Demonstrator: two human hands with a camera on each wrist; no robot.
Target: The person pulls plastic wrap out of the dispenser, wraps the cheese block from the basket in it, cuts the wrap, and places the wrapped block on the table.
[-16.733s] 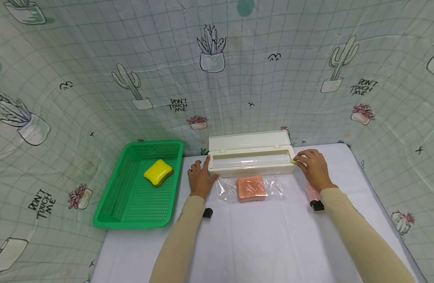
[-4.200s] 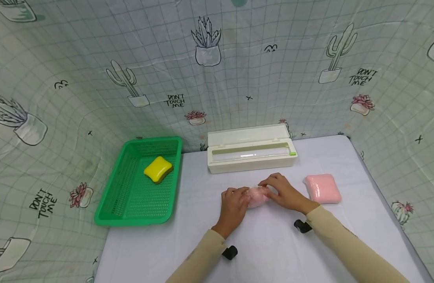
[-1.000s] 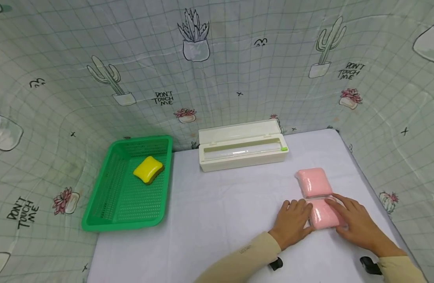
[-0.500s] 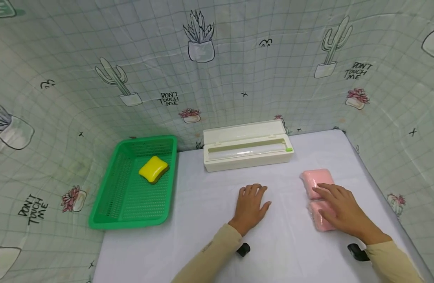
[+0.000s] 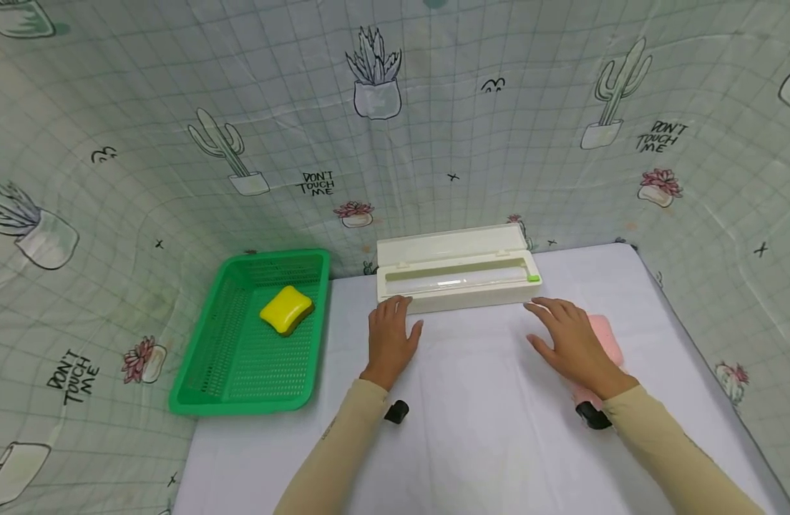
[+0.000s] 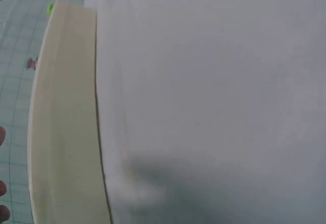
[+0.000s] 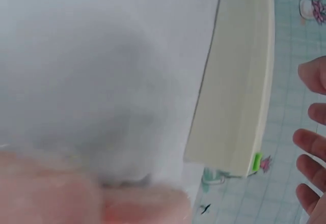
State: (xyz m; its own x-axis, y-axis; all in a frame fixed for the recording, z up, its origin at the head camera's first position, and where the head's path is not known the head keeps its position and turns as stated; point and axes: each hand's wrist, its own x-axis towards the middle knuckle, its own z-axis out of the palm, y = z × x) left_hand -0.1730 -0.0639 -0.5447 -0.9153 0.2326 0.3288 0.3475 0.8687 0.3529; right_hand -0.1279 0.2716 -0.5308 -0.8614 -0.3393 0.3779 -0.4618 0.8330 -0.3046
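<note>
A white cling film dispenser (image 5: 459, 295) stands at the table's back, lid raised, a roll of film (image 5: 456, 277) inside and a green slider (image 5: 533, 278) at its right end. My left hand (image 5: 391, 343) is at the dispenser's front left corner, fingers extended and holding nothing. Off its front right corner hovers my right hand (image 5: 572, 343), fingers spread, thumb apart. Beneath and beyond that hand lie two film-wrapped pink sponges (image 5: 606, 340), partly hidden by the hand and wrist; in the right wrist view the pink sponges (image 7: 46, 193) look blurred.
To the left stands a green basket (image 5: 243, 409) with a yellow sponge (image 5: 287, 309) in it. A patterned curtain (image 5: 446, 143) encloses the white-covered table (image 5: 472, 443) at the back and sides.
A sponge was wrapped between the hands, then set below the other pink one at right. Both hands have since let go and moved up toward the dispenser, the left one leftward.
</note>
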